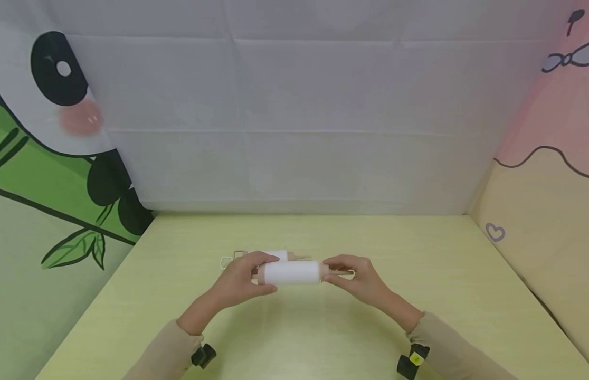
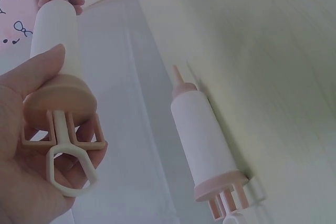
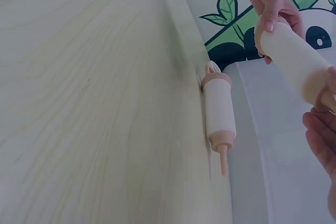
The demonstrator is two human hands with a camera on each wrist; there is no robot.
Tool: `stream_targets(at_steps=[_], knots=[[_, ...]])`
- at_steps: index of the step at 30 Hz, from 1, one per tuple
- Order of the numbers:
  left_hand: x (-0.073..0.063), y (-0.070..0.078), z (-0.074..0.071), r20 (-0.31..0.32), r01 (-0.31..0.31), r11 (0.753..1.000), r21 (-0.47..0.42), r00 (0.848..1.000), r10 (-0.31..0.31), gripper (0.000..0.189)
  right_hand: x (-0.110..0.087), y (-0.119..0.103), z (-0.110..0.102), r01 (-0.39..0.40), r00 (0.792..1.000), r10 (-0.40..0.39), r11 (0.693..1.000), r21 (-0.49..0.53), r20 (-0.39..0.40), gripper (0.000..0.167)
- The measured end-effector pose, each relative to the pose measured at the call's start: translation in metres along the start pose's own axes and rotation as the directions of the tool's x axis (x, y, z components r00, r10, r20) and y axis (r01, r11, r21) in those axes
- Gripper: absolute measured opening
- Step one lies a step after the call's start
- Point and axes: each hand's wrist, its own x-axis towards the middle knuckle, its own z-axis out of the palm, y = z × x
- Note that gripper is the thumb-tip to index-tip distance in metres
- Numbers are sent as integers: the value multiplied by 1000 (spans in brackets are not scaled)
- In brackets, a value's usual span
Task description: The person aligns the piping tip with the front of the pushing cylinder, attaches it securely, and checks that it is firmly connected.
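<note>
Up over the table, a large plunger syringe [image 1: 292, 273] with a white barrel and pale pink end pieces is held level between both hands. The left hand [image 1: 237, 282] grips its plunger end, thumb along the barrel. In the left wrist view, a white ring handle [image 2: 72, 171] and two square pink finger loops stick out beneath that palm. At the opposite end, the right hand [image 1: 360, 279] pinches the pink nozzle cap with thumb and fingers; the thin nozzle points right, partly behind them. A second, matching syringe [image 3: 219, 108] lies on the table just beyond the held one.
The pale wood-grain table [image 1: 313, 332] runs back to a white cloth backdrop [image 1: 299, 116]. Printed side panels stand left and right, one with a panda and green leaves [image 1: 81, 248]. Small black wrist cameras sit on both sleeves.
</note>
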Motion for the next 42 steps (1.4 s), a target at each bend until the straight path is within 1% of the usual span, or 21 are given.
stream_targets(at_steps=[5, 10, 13, 17, 19, 21, 24, 26, 28, 33, 39, 42], knots=[[0, 2, 1, -2, -13, 1000, -7, 1000, 13, 48, 0, -2, 0, -43, 999, 43, 999, -11, 10, 22], [0, 3, 1, 6, -6, 1000, -12, 1000, 6, 48, 0, -2, -1, -52, 999, 53, 998, -33, 15, 23], [-1, 2, 2, 8, 3, 1000, -30, 1000, -3, 48, 0, -2, -1, -48, 999, 48, 998, -30, 20, 28], [0, -1, 2, 8, 9, 999, -50, 1000, -9, 49, 1, -2, -1, -7, 1000, 8, 999, -33, 27, 41], [0, -3, 2, 9, 8, 999, -54, 1000, -7, 49, 2, -2, -1, 42, 999, -41, 998, -50, 27, 46], [0, -5, 2, 11, 4, 999, -54, 1000, -4, 49, 3, -1, -2, 94, 995, -93, 994, -55, 24, 48], [0, -7, 1, 11, -4, 999, -51, 1000, 5, 49, 4, 0, -2, 176, 984, -175, 983, -54, 25, 46], [1, -9, 1, 11, -11, 999, -48, 1000, 12, 49, 4, 3, -1, 208, 978, -207, 977, -48, 25, 43], [1, -9, 1, 9, -12, 999, -43, 1000, 12, 49, 3, 13, 1, 227, 974, -227, 973, -45, 25, 42], [2, -8, 1, 12, -6, 999, -43, 1000, 7, 49, -3, 41, 6, 234, 972, -234, 972, -18, 13, 41], [4, -7, 1, 21, 6, 999, -34, 1000, -5, 47, -3, 42, 6, 259, 966, -259, 966, -6, -2, 39], [4, -8, 1, 17, 13, 999, -36, 1000, -13, 46, -2, 41, 5, 247, 969, -247, 969, -15, 3, 38]])
